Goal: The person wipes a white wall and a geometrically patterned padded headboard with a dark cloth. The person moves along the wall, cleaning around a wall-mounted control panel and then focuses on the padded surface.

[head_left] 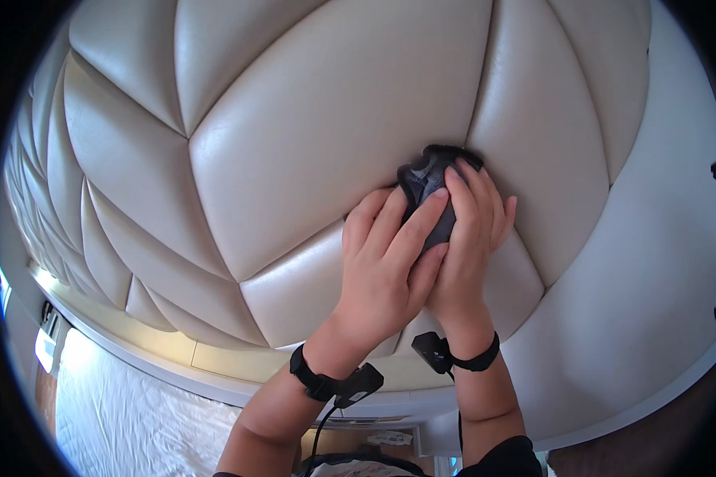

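Padded headboard [294, 159], hands [422, 254] w/ cloth [426, 179]

Both hands reach forward together, left hand [386, 266] overlapping right hand [465, 238], fingers curled, wrists banded

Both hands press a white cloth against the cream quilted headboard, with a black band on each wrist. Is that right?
Not quite: the head view shows the cloth is dark grey, not white. The left hand and right hand do press it against the cream quilted headboard, a black band on each wrist.

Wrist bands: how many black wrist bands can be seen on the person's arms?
2: one wrist band on the left arm, one wrist band on the right arm, both below the hands pressing a dark cloth.
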A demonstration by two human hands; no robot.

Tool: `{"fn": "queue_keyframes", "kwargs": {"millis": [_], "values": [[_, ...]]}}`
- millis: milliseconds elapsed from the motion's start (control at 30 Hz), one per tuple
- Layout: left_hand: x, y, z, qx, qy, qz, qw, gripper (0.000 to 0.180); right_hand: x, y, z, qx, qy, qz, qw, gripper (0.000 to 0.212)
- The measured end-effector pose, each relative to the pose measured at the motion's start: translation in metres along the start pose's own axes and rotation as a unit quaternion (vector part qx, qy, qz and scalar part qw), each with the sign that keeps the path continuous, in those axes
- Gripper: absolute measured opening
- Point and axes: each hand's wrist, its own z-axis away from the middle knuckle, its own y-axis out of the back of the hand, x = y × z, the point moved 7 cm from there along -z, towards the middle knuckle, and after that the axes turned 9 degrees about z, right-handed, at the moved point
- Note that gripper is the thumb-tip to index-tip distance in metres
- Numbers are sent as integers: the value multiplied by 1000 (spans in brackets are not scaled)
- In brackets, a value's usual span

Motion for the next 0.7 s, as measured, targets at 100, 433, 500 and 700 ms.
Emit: {"fn": "queue_keyframes", "kwargs": {"millis": [100, 433, 500, 700], "values": [[-2, -8, -2, 7, -17, -10, 1000, 54, 7, 1, -1, 9, 6, -9, 1000, 58], [0, -14, 46, -23, -35, -51, 998, 52, 8, -2, 57, -6, -51, 16, 999, 44], [0, -16, 62, -20, -40, -51, 998, 50, 6, -4, 75, -6, -66, 26, 997, 41], [-8, -17, 107, -66, -22, -45, 997, 51, -3, -10, 122, -21, -94, 50, 994, 41]]}}
